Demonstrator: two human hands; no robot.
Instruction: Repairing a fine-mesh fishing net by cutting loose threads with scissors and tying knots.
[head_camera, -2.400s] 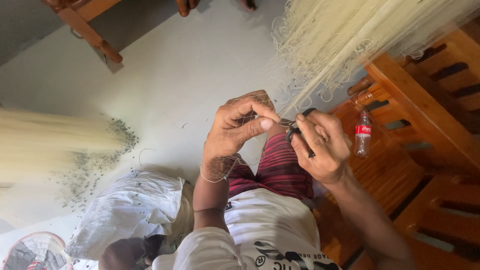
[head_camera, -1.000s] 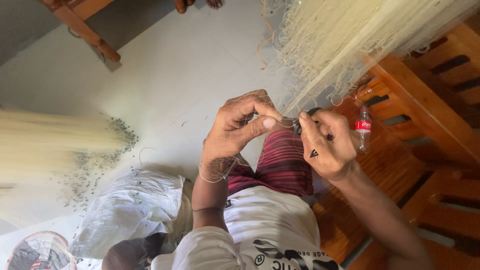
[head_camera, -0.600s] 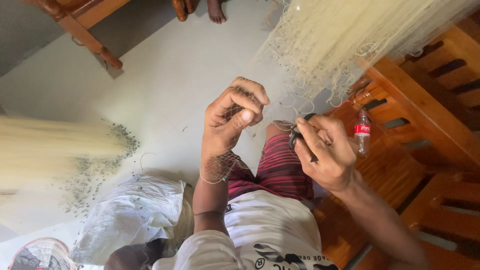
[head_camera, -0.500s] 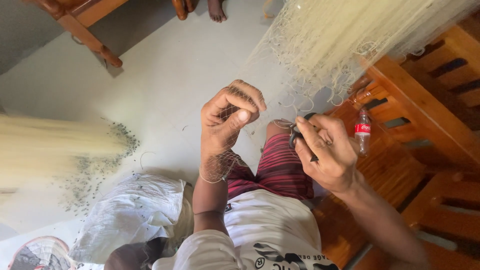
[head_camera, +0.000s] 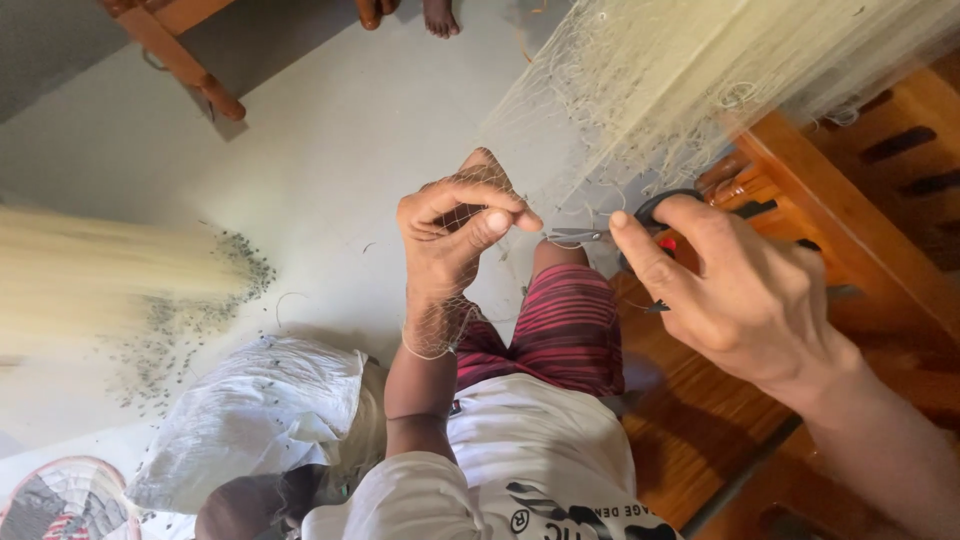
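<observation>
Raised slightly since the earlier frame, the left hand (head_camera: 450, 235) is pinched on a strand of pale net (head_camera: 640, 90). Scissors (head_camera: 610, 232), gripped in the right hand (head_camera: 745, 290), are brought just beside that pinch, blades nearly touching it.

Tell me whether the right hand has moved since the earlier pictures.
Yes. The right hand, holding small black-handled scissors, now looms larger and lower-right against the brown wooden bench, covering the red-capped bottle seen earlier.
</observation>
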